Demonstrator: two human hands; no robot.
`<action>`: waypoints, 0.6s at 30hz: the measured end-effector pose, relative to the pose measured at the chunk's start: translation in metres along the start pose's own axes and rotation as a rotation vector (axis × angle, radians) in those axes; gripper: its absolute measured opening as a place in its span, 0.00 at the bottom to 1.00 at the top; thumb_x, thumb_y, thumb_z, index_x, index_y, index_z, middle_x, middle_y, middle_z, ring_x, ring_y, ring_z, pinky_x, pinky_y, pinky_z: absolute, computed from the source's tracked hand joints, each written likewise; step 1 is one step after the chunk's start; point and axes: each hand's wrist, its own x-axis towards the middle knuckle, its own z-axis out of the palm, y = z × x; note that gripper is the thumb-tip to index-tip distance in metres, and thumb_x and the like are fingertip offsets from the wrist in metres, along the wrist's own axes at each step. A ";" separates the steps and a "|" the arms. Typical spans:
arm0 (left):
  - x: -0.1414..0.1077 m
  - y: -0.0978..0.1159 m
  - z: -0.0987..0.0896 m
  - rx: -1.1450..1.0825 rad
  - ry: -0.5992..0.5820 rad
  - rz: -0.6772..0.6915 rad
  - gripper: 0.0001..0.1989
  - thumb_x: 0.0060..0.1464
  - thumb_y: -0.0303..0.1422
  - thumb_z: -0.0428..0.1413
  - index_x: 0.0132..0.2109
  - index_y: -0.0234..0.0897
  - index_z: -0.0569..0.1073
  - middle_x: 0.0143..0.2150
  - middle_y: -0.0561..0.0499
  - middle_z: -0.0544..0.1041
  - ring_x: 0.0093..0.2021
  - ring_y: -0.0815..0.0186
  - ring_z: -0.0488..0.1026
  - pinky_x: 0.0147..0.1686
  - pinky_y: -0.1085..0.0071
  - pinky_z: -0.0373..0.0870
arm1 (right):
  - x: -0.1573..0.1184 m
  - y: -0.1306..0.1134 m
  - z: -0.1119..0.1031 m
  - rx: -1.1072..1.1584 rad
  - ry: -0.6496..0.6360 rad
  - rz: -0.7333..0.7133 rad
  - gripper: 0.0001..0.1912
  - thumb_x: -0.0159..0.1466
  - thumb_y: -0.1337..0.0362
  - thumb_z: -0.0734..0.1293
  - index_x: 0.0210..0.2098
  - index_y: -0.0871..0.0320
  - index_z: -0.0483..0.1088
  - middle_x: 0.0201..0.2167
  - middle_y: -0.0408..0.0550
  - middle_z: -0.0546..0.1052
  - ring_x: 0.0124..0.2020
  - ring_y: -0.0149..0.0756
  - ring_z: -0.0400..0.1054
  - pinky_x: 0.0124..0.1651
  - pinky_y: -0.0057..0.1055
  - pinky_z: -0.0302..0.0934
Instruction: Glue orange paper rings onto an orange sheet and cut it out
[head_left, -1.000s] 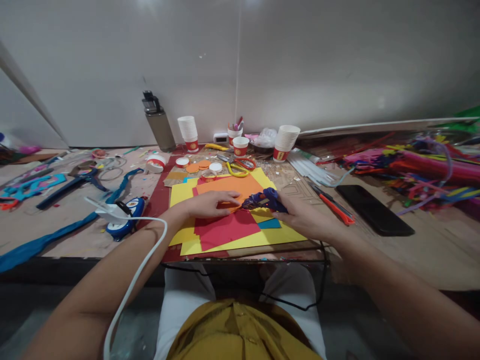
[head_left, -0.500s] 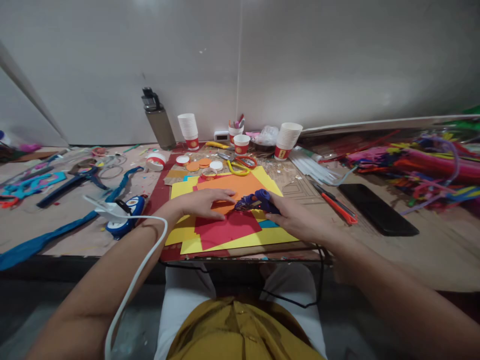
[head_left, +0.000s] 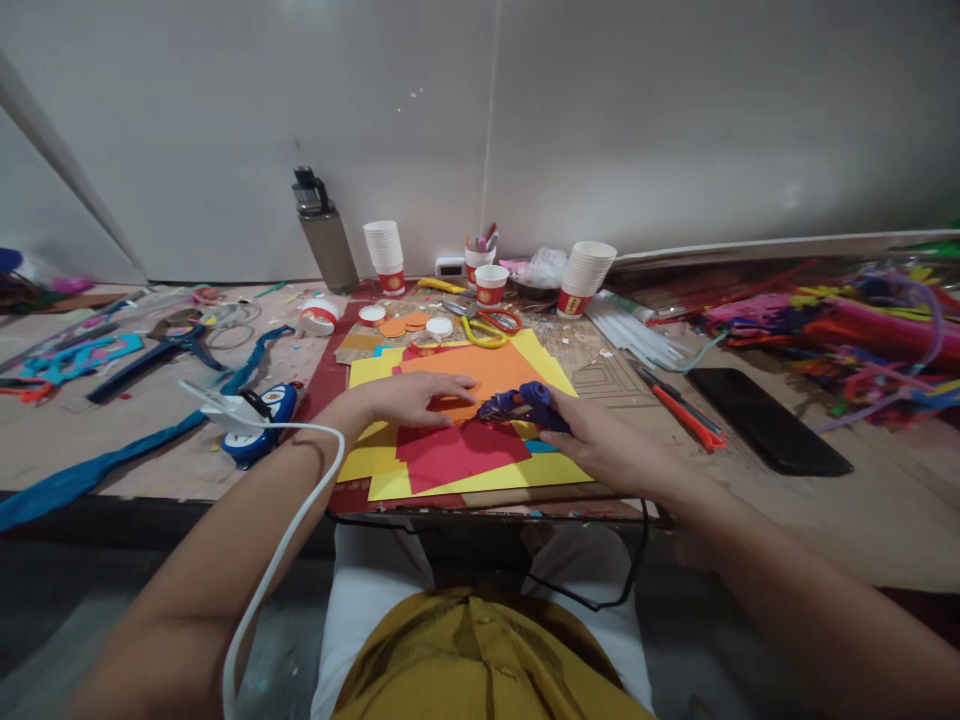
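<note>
A person works with a blue tool (head_left: pixel 536 395), probably a glue gun though blur softens its outline, above a stack of colored paper at the bench (head_left: pixel 892 530). Both hands now sit slightly farther left over the sheets than a second ago, the tool's tip with them; the sheets show no clear shift, so the work appears to be staying on the same patch. The right hand (head_left: pixel 592 435) has its fingers closed around the tool's body. The left hand (head_left: pixel 409 398) lies over the orange sheet (head_left: pixel 499 365), its thumb and fingers apart, close to the tip. A red sheet (head_left: pixel 457 465) and yellow sheets (head_left: pixel 540 477) spread beneath.

Behind them, one paper cup (head_left: pixel 480 260) holds pens or similar slim tools. In front of it stands a single cup (head_left: pixel 491 288), its contents out of sight. A tall nested stack of cups (head_left: pixel 385 258) rises at left, another stack of cups (head_left: pixel 587 278) at right, and a tipped cup (head_left: pixel 319 316) lies on its side. Between the pen cup and the right-hand stack, a clear plastic bag (head_left: pixel 547 268) fills a dark bowl (head_left: pixel 529 290). A capped bottle (head_left: pixel 326 240) leans near the wall.
</note>
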 end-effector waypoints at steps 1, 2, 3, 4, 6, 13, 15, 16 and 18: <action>0.000 0.000 0.000 -0.004 -0.001 0.003 0.23 0.57 0.33 0.55 0.61 0.39 0.68 0.70 0.44 0.57 0.68 0.60 0.56 0.65 0.64 0.54 | -0.001 0.001 0.000 -0.003 0.001 0.001 0.15 0.65 0.64 0.62 0.51 0.57 0.65 0.50 0.56 0.76 0.47 0.46 0.71 0.47 0.37 0.62; 0.000 0.000 0.000 -0.009 0.000 0.007 0.23 0.57 0.33 0.55 0.60 0.39 0.68 0.70 0.44 0.57 0.68 0.59 0.56 0.65 0.63 0.54 | -0.001 0.001 0.000 -0.005 0.003 0.002 0.15 0.65 0.64 0.62 0.52 0.57 0.65 0.50 0.56 0.76 0.47 0.47 0.71 0.47 0.37 0.62; 0.001 0.000 0.000 -0.015 0.004 0.013 0.23 0.57 0.33 0.55 0.60 0.39 0.68 0.70 0.45 0.57 0.68 0.59 0.56 0.65 0.62 0.54 | -0.001 0.001 0.000 -0.003 0.002 0.000 0.15 0.65 0.64 0.62 0.52 0.57 0.65 0.50 0.56 0.76 0.47 0.47 0.71 0.47 0.37 0.62; 0.001 -0.001 0.000 -0.024 0.008 0.017 0.23 0.57 0.33 0.55 0.60 0.40 0.68 0.70 0.45 0.57 0.68 0.59 0.56 0.65 0.62 0.54 | -0.001 0.000 0.000 0.001 0.000 -0.002 0.15 0.65 0.64 0.63 0.52 0.57 0.65 0.50 0.55 0.76 0.48 0.47 0.71 0.47 0.37 0.62; 0.000 0.000 -0.001 -0.042 0.012 0.018 0.23 0.57 0.33 0.55 0.60 0.41 0.68 0.70 0.45 0.57 0.68 0.59 0.56 0.65 0.62 0.54 | 0.001 -0.004 0.000 -0.001 -0.004 0.002 0.15 0.65 0.65 0.63 0.52 0.56 0.65 0.49 0.55 0.76 0.47 0.46 0.71 0.46 0.36 0.62; -0.010 -0.004 -0.009 -0.013 -0.044 -0.006 0.28 0.53 0.31 0.58 0.62 0.42 0.66 0.70 0.47 0.56 0.68 0.57 0.56 0.66 0.63 0.52 | 0.006 -0.014 0.006 -0.060 -0.024 -0.009 0.13 0.65 0.65 0.63 0.48 0.59 0.66 0.46 0.56 0.77 0.44 0.46 0.71 0.43 0.34 0.60; -0.011 -0.007 -0.009 -0.011 -0.046 0.004 0.28 0.54 0.31 0.57 0.62 0.44 0.66 0.71 0.48 0.56 0.68 0.57 0.56 0.66 0.62 0.53 | 0.008 -0.014 0.008 -0.068 -0.024 -0.016 0.13 0.64 0.65 0.63 0.48 0.59 0.66 0.46 0.57 0.77 0.44 0.46 0.71 0.42 0.34 0.60; -0.012 -0.007 -0.009 -0.011 -0.048 0.006 0.28 0.54 0.31 0.57 0.62 0.43 0.66 0.71 0.48 0.56 0.68 0.57 0.57 0.65 0.62 0.53 | 0.009 -0.013 0.009 -0.067 -0.023 -0.019 0.13 0.64 0.66 0.62 0.48 0.59 0.66 0.46 0.57 0.77 0.44 0.46 0.71 0.42 0.34 0.60; -0.012 -0.008 -0.010 -0.007 -0.053 0.003 0.28 0.54 0.30 0.56 0.62 0.42 0.66 0.71 0.47 0.55 0.68 0.57 0.56 0.65 0.61 0.53 | 0.010 -0.013 0.012 -0.053 -0.021 -0.028 0.12 0.64 0.65 0.62 0.48 0.58 0.65 0.47 0.57 0.76 0.45 0.47 0.71 0.43 0.35 0.61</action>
